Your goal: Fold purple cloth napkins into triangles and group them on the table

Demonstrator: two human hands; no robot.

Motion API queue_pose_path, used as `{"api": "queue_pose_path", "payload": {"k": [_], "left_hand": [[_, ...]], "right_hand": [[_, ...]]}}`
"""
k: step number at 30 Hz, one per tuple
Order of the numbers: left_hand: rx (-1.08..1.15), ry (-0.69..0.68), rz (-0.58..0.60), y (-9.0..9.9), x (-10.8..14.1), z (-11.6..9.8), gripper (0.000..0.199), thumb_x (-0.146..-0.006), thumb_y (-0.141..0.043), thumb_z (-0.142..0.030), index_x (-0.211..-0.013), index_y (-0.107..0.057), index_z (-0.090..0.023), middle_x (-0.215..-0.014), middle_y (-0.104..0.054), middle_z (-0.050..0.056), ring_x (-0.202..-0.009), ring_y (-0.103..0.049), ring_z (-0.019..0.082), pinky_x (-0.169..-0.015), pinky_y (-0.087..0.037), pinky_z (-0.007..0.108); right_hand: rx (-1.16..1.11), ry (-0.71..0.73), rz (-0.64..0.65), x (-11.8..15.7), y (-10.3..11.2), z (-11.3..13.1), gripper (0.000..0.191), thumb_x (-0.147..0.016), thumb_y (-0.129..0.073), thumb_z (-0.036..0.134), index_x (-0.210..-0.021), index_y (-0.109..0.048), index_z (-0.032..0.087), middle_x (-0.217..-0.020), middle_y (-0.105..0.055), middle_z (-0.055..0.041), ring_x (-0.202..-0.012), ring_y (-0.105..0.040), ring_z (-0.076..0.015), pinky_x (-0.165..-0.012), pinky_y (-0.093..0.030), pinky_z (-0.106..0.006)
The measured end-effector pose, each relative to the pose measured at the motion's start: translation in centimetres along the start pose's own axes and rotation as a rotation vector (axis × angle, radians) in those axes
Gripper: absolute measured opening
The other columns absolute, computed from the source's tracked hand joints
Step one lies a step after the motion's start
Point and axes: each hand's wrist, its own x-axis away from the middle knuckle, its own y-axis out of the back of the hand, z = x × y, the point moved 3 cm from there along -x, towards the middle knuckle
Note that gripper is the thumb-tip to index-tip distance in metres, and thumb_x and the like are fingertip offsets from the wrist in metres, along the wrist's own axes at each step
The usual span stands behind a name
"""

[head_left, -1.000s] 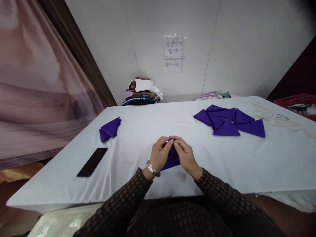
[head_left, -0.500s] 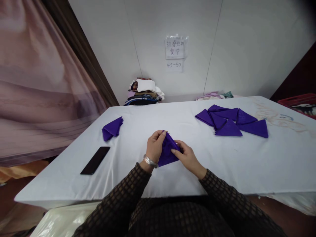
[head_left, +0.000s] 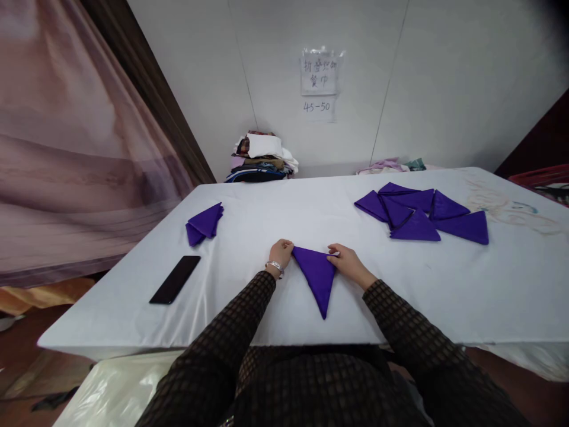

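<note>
Purple napkin [head_left: 316,273]: folded triangle on the white desk [head_left: 267,207], between the hands, long point aimed at the wearer
Left hand [head_left: 281,255]: pinching its left corner
Right hand [head_left: 348,264]: pinching the right corner, so neither's nearer
Paper sign [head_left: 319,77]: handwritten Chinese, bit blurry, plus "45-50"
Phone [head_left: 175,280]: no brand I can read
</note>
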Motion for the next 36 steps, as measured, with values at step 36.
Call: {"api": "queue_pose_path", "payload": {"k": [36], "left_hand": [[-1.026, -0.392, 0.143, 1.7, -0.3, -0.6, 0.043, -0.09, -0.025, -0.037, -0.1, -0.065, -0.025, -0.108, -0.064, 0.006, -0.096, -0.057, 0.021, -0.084, -0.046, 0.035]], "right_hand": [[0.78, 0.45, 0.564, 6.0, -5.4, 2.5, 0.068, -0.089, -0.04, 0.058, -0.141, -0.036, 0.016, -0.15, -0.027, -0.013, -0.139, -0.018, -0.0283, -0.112, -0.013, -0.053]]}}
